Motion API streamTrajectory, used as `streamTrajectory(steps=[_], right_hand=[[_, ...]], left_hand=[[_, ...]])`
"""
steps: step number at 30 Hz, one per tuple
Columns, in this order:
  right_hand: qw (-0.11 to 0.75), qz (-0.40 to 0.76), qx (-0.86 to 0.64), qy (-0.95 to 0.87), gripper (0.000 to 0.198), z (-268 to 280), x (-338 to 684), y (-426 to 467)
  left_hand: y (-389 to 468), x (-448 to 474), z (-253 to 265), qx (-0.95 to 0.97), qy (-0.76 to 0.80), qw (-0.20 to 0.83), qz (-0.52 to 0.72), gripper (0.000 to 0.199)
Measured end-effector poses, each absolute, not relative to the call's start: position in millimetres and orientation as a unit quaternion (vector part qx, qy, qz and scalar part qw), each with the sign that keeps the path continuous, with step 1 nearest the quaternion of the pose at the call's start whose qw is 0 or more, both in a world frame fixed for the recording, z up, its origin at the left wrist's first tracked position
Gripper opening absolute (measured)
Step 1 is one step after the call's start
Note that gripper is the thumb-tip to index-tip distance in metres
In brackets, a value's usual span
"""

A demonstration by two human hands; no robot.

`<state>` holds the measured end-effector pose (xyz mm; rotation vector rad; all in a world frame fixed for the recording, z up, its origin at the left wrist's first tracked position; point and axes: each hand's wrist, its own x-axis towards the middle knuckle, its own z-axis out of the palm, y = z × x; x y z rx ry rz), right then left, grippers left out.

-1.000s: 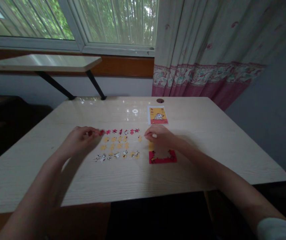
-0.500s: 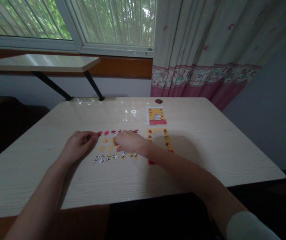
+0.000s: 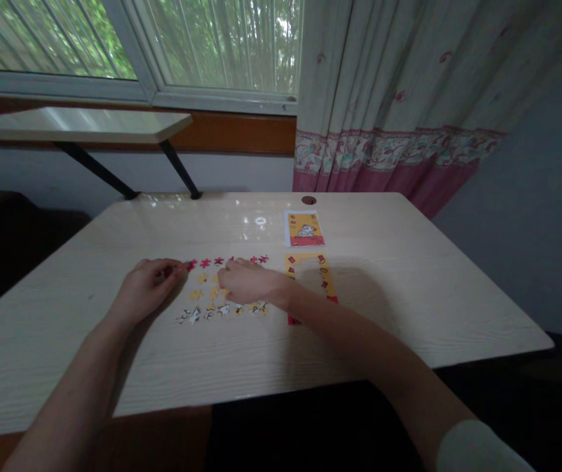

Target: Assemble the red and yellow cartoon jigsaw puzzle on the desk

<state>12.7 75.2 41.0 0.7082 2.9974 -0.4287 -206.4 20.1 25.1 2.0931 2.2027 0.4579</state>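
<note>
My left hand [image 3: 149, 287] rests at the left end of a row of red puzzle pieces [image 3: 204, 263], thumb and forefinger pinched on the red puzzle piece [image 3: 191, 265] there. Fingers curled downward, my right hand [image 3: 248, 280] is over the yellow puzzle pieces [image 3: 195, 295] and covers some of them. What its fingertips touch or hold is hidden. Nearer to me lies a row of white-and-yellow puzzle pieces [image 3: 224, 309]. To the right lies the puzzle frame [image 3: 291, 270], yellow with a red lower part, partly covered by my right forearm.
Beyond the puzzle frame lies a picture card [image 3: 306, 229] of a white animal on yellow and red. A round cable hole [image 3: 309, 200] is near the back edge of the pale table [image 3: 408, 262]. A raised shelf [image 3: 113, 124] on black legs stands at the back left.
The whole view has shifted slightly, moving things a little leftward. My right hand stays over the yellow pieces with small finger movement; my left hand stays at the red piece.
</note>
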Motion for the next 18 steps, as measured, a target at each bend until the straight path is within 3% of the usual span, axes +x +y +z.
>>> streamTrajectory(steps=[11,15,18], right_hand=[[-0.047,-0.159,0.2,0.966,0.031,30.9,13.1,77.6],[-0.063,-0.213,0.193,0.956,0.032,36.0,18.6,76.8],[-0.092,-0.276,0.177,0.94,0.021,44.7,45.7,82.0]], left_hand=[[20.3,-208.0,24.8,0.684,0.716,0.028,0.139,0.034],[19.7,-208.7,24.7,0.678,0.721,0.026,0.142,0.033],[18.6,-210.4,23.8,0.672,0.724,0.03,0.152,0.031]])
